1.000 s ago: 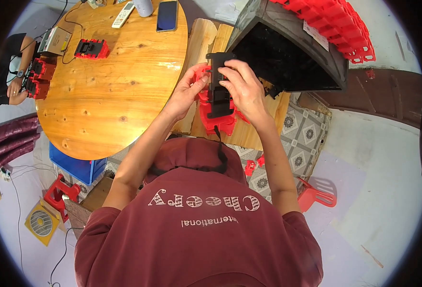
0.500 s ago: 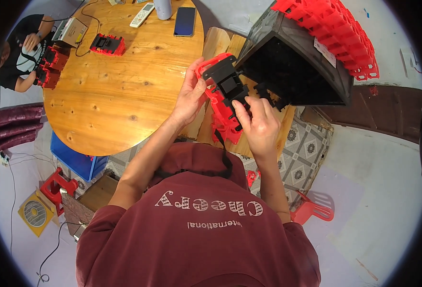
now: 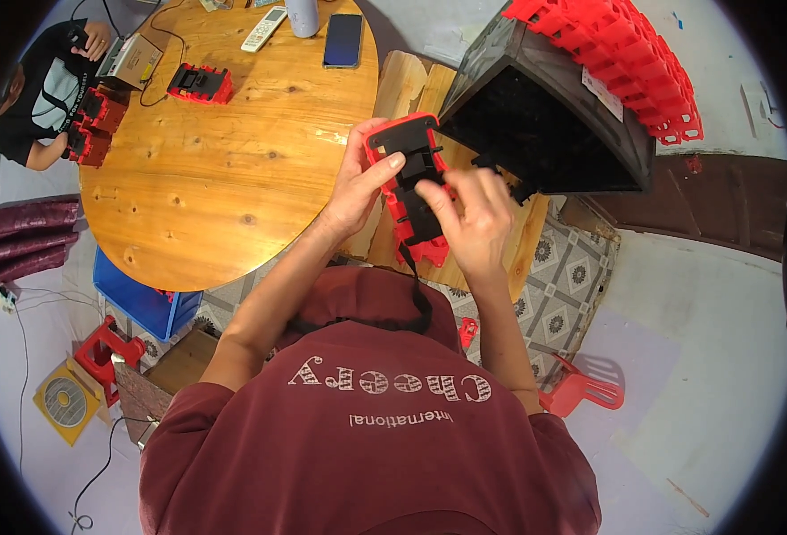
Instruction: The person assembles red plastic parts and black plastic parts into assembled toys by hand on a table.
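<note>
— The fingers [image 3: 392, 166] of the left hand [image 3: 358, 183] are clamped on the red and black plastic housing [image 3: 411, 183], thumb laid across its black face; fingers wrapped round its left edge.

— And the right hand [image 3: 474, 214]?

— Its fingers curl together onto the lower right part of the same housing, thumb and forefinger pinching at the black plate near the middle; so both hands grip it.

— Where does the housing sit?

— Held up in the air, tilted, just off the right edge of the round wooden surface [image 3: 215, 169]; a black strap [image 3: 416, 285] hangs from its near end toward the person's chest.

— What lies around?

— Right of the hands, a large black bin [image 3: 545, 134] tipped on its side, with a row of red plastic parts [image 3: 625, 62] stacked along its top; light wooden planks [image 3: 402, 85] beneath the hands; on the far part of the surface a dark phone [image 3: 343, 40], a remote control [image 3: 262, 28] and another red and black housing [image 3: 200, 83]; at the far left a second person [image 3: 46, 89] handles more red units [image 3: 90, 125]; a blue crate [image 3: 144, 299] stands under the surface's near edge.
</note>
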`<state>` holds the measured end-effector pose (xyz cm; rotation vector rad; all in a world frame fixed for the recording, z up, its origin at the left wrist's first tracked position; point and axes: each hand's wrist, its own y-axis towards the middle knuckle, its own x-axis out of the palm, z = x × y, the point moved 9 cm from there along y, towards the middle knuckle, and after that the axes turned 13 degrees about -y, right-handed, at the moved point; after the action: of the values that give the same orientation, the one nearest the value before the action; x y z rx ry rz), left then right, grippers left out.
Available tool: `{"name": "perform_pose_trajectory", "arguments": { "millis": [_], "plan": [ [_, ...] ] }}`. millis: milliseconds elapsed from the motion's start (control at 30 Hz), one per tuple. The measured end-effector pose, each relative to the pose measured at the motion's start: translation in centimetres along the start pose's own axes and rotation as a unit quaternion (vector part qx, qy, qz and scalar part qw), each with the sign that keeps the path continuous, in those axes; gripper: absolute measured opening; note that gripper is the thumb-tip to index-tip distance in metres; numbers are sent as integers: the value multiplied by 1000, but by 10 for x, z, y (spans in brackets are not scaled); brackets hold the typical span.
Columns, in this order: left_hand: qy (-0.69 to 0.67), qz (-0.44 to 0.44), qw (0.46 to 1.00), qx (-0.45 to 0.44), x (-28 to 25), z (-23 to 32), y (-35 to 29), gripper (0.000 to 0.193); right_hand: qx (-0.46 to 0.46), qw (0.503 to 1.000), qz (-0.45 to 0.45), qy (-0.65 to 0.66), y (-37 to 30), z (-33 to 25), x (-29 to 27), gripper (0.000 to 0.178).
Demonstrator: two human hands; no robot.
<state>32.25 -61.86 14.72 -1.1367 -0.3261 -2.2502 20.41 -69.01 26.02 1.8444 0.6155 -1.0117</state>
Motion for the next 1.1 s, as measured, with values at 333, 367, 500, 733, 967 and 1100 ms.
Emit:
{"name": "perform_pose_trajectory", "arguments": {
  "millis": [333, 367, 500, 733, 967, 1100],
  "plan": [
    [111, 120, 983, 78, -52, 32, -16, 51, 121, 829, -293, 460, 35, -16, 123, 62],
    [6, 154, 985, 81, -63, 42, -15, 50, 164, 805, -306, 481, 30, -13, 133, 73],
    [-104, 184, 974, 77, -105, 68, -21, 53, 188, 661, -372, 624, -2, -64, 148, 74],
    [-11, 171, 967, 189, -119, 128, -77, 99, 206, 660, -367, 622, -8, -134, 197, 49],
    [-113, 372, 901, 192, -235, 120, -83, 86, 177, 691, -433, 551, -25, -162, 263, 57],
    [-30, 374, 871, 315, -347, 196, -53, 77, 159, 814, -354, 432, -37, -128, 264, 54]
  ]
}}
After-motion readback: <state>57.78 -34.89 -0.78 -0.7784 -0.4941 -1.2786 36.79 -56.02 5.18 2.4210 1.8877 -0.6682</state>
